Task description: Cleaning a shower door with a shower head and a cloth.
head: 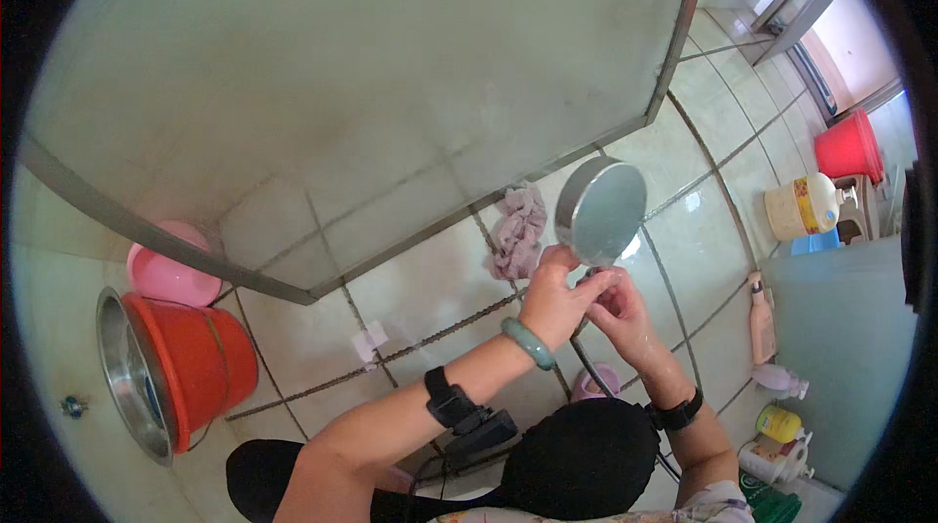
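Note:
A round metal shower head (602, 212) is held up just beyond my hands, its flat face turned to the right. My left hand (560, 292), below a green bangle, has its fingers at the base of the shower head. Close against it, my right hand (623, 314) has bent fingers around the handle's lower end, which is mostly hidden by the fingers. A hose (592, 365) runs down from between the hands towards my lap. On the tiled floor to the left of the shower head lies a crumpled pinkish cloth (520, 230).
A frosted glass panel (410, 83) spans the upper left. At left are a red bucket (212, 362), a metal basin (110, 347) and a pink basin (172, 274). Several bottles, including a pump bottle (762, 329), stand along the right. A red bucket (846, 149) sits farther back.

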Action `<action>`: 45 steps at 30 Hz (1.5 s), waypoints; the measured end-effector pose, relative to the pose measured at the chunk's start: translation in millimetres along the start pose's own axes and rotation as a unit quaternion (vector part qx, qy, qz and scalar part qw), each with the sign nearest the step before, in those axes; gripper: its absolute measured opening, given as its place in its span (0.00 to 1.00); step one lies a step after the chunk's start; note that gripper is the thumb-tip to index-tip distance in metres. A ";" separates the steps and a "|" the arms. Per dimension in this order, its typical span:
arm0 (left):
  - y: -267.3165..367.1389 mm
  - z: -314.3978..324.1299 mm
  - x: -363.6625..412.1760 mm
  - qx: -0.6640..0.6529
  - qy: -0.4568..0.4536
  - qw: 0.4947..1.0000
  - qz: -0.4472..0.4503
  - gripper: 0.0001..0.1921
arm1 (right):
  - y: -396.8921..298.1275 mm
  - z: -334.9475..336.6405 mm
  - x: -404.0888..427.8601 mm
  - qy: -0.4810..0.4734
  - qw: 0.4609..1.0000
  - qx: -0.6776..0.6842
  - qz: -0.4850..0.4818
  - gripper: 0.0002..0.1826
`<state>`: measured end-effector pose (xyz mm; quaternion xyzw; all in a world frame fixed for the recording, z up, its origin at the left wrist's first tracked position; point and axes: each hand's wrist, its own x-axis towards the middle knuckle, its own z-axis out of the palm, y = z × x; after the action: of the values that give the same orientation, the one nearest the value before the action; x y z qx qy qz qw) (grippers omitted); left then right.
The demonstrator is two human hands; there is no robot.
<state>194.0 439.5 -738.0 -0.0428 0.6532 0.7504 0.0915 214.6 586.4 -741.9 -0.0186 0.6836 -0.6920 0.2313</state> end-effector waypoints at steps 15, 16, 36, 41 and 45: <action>45.3 -89.6 19.9 0.654 -0.146 0.735 0.105 0.32 | -48.6 -27.6 -10.2 0.284 0.944 -0.017 -0.168 0.10; 43.9 -107.7 19.8 0.691 -0.139 0.704 0.088 0.32 | -59.6 -19.4 -12.0 0.307 0.936 0.026 -0.171 0.09; 144.8 -259.4 -45.3 0.711 -0.324 0.587 -0.212 0.30 | -68.4 -22.2 -27.4 0.279 0.960 -0.020 -0.027 0.04; 171.2 -262.4 -46.3 0.242 -0.160 0.940 -0.182 0.30 | -123.6 -2.9 -42.9 0.250 0.967 -0.039 -0.005 0.06; 174.4 -200.0 -30.1 -0.177 -0.036 0.937 -0.298 0.32 | -163.9 22.4 -59.9 0.198 0.979 -0.038 0.032 0.07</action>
<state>178.7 216.7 -591.4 -0.2239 0.4634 0.7934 0.3252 227.5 579.3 -566.5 0.1323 0.7418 -0.6477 0.1127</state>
